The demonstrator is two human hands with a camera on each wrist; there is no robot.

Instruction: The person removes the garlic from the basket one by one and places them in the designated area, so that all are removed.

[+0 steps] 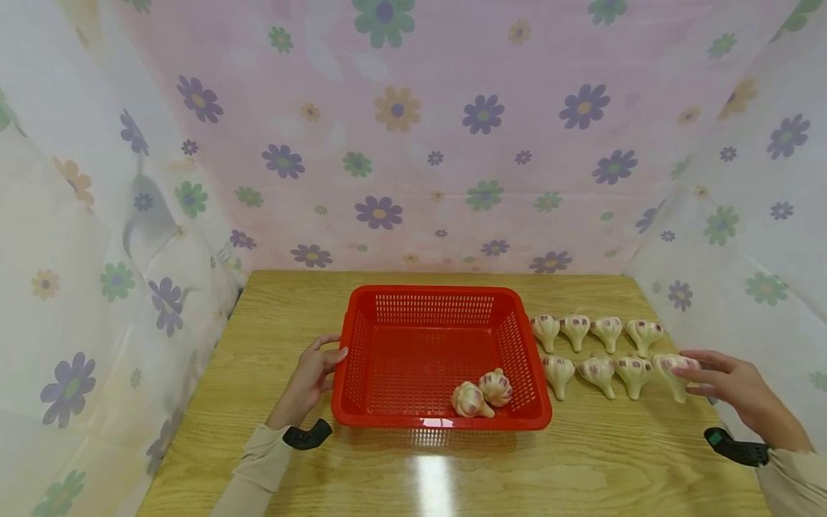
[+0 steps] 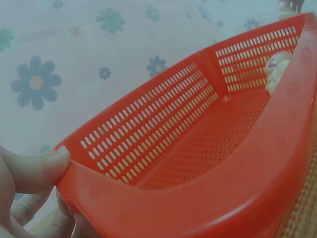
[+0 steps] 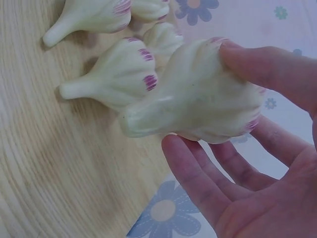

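Observation:
My left hand [image 1: 307, 382] grips the left rim of a red plastic basket [image 1: 413, 359], thumb over the edge and fingers below it, as the left wrist view shows. Two garlic bulbs [image 1: 496, 388] lie inside, near the basket's front right corner. At the far right, my right hand [image 1: 743, 391] holds another garlic bulb [image 3: 203, 94] between thumb and fingers, its stem pointing away from the palm. This bulb seems raised a little off the table in the right wrist view. Several more garlic bulbs [image 1: 597, 373] lie in two rows between the basket and that hand.
The wooden table [image 1: 291, 309] is bounded by flowered cloth [image 1: 439, 165] at the back and on both sides. The bulb rows begin close against the basket's right wall. Bare tabletop shows in front of the basket and to its left.

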